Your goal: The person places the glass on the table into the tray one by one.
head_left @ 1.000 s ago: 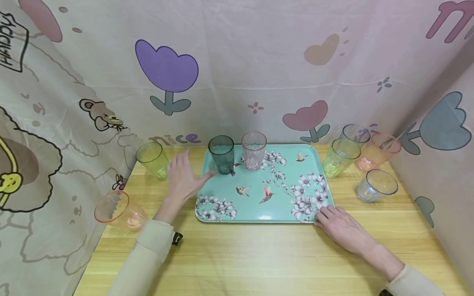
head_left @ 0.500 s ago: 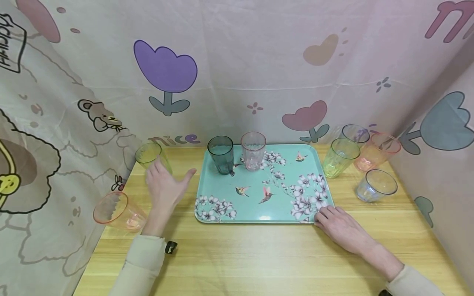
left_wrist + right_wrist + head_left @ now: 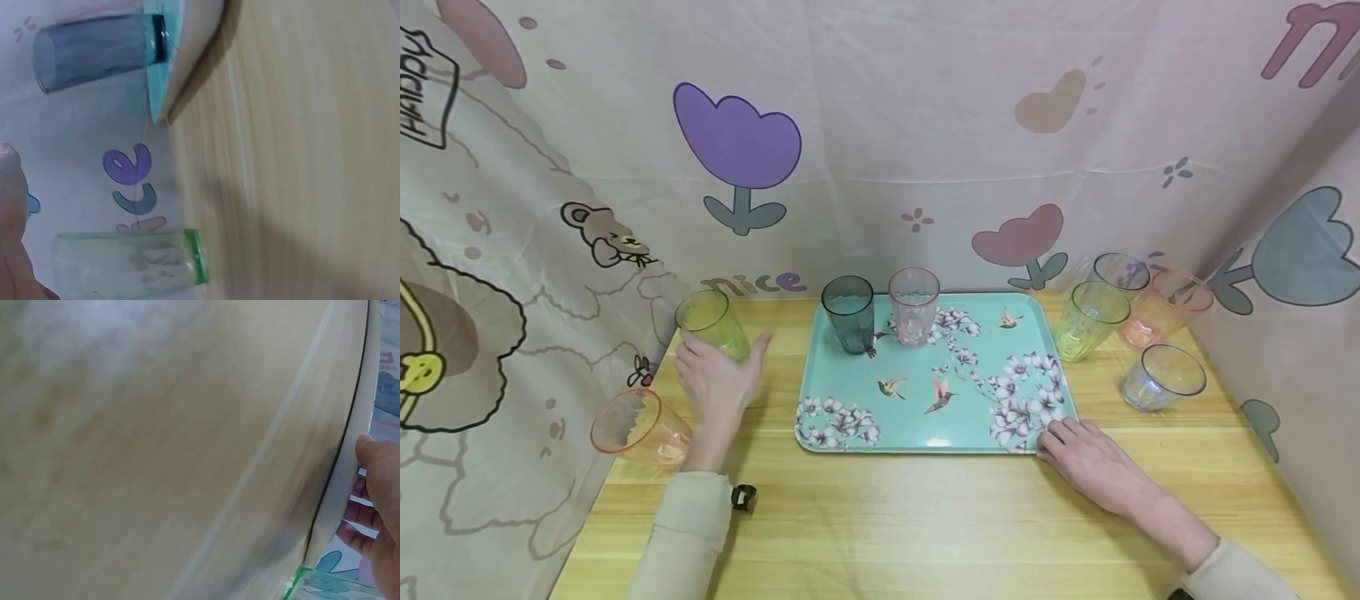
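Since the earlier frames, the left hand (image 3: pixel 718 379) has moved leftward, away from the tray's edge to the yellow-green tumbler (image 3: pixel 715 321) at the left of the frame. Its thumb stands wide of the fingers, which lie along the tumbler's near left side; it has hold of nothing that shows, and contact cannot be told. That tumbler stands upright on the wooden table (image 3: pixel 925 525). The right hand (image 3: pixel 1093 467) has stayed at the lower right corner of the turquoise serving tray (image 3: pixel 910 433), fingers bent, gripping the rim between thumb and fingertips.

On the tray, upper left, stand a dark green tumbler (image 3: pixel 852 321) and a pink-rimmed clear tumbler (image 3: pixel 914 308), close together. Left of the left wrist is an orange-pink tumbler (image 3: pixel 632 425). Right of the tray are a second yellow-green tumbler (image 3: pixel 1086 325), a dark-rimmed clear tumbler (image 3: pixel 1120 268), an orange tumbler (image 3: pixel 1157 312) and a short blue-rimmed glass (image 3: pixel 1157 379).

Writing shows on the printed cloth backdrop (image 3: pixel 880 108): "nice" left of centre, "HAPPY" running sideways on a sign (image 3: pixel 424 87) at upper left, and a large pink letter, partly cut off, at upper right.
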Demonstrator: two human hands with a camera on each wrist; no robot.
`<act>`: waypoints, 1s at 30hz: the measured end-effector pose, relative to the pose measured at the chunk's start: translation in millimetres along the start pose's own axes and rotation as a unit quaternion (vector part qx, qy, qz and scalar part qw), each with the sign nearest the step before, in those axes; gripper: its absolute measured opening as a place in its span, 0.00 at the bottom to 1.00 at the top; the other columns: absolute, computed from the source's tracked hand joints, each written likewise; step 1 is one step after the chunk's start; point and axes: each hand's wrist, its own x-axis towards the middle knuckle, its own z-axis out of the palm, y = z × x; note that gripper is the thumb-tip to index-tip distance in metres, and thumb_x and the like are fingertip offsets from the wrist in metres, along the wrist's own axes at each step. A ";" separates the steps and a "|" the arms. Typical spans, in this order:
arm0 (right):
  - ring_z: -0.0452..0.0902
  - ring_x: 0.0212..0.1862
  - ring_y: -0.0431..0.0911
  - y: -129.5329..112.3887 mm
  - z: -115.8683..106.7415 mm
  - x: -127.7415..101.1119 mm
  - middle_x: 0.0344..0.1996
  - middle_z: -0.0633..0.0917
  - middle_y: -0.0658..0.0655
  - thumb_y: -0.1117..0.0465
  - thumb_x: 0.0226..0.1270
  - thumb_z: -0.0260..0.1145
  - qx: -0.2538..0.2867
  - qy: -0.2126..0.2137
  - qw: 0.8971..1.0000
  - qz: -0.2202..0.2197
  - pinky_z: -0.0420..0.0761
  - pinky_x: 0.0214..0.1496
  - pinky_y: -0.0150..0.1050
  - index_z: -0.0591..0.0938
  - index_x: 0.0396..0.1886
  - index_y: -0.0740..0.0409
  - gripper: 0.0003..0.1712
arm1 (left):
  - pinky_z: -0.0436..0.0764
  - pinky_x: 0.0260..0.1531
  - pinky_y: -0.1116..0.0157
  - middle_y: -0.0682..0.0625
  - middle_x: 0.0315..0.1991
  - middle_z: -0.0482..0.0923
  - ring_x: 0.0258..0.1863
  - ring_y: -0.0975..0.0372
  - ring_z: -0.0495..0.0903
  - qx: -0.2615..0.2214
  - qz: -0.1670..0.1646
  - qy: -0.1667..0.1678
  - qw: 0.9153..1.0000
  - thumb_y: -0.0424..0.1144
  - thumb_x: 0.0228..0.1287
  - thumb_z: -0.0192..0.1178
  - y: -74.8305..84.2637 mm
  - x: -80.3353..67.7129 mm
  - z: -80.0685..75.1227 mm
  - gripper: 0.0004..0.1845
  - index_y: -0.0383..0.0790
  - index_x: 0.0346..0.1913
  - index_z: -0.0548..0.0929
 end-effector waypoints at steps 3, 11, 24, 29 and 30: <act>0.77 0.39 0.41 0.1 0.0 -0.7 0.32 0.78 0.45 0.54 0.63 0.71 0.000 -0.001 1.000 0.002 0.81 0.42 0.43 0.80 0.34 0.46 0.08 | 0.67 0.70 0.36 0.18 0.70 0.59 0.67 0.30 0.65 0.009 -0.022 -0.009 1.000 0.82 0.57 0.57 -3.7 5.8 3.4 0.75 0.23 0.82 0.38; 0.77 0.39 0.42 0.1 0.7 -0.4 0.32 0.78 0.45 0.53 0.65 0.69 -0.003 0.002 1.000 -0.004 0.80 0.42 0.43 0.79 0.35 0.47 0.06 | 0.59 0.77 0.35 0.16 0.78 0.48 0.77 0.27 0.57 0.032 -0.073 -0.051 0.995 0.87 0.57 0.49 -11.0 21.7 10.9 0.77 0.23 0.82 0.33; 0.77 0.38 0.42 0.6 1.7 0.1 0.32 0.78 0.46 0.50 0.74 0.62 -0.005 0.010 1.000 -0.012 0.78 0.41 0.42 0.79 0.35 0.47 0.09 | 0.62 0.75 0.34 0.17 0.76 0.51 0.74 0.28 0.61 0.026 -0.110 -0.048 0.992 0.89 0.56 0.43 -22.9 41.9 23.2 0.76 0.22 0.81 0.37; 0.77 0.39 0.43 0.5 1.0 0.2 0.32 0.78 0.46 0.51 0.73 0.63 -0.005 0.009 1.000 -0.012 0.77 0.40 0.42 0.79 0.35 0.47 0.08 | 0.66 0.71 0.35 0.18 0.71 0.58 0.69 0.29 0.65 0.015 -0.105 -0.026 0.994 0.86 0.61 0.43 -26.2 43.0 26.9 0.71 0.20 0.78 0.45; 0.76 0.39 0.43 0.5 0.9 0.2 0.32 0.78 0.46 0.51 0.74 0.63 -0.005 0.009 1.000 -0.012 0.77 0.40 0.42 0.79 0.35 0.47 0.08 | 0.67 0.69 0.35 0.18 0.70 0.60 0.67 0.29 0.66 0.017 -0.101 -0.024 0.994 0.85 0.62 0.43 -26.3 43.0 27.2 0.70 0.19 0.77 0.46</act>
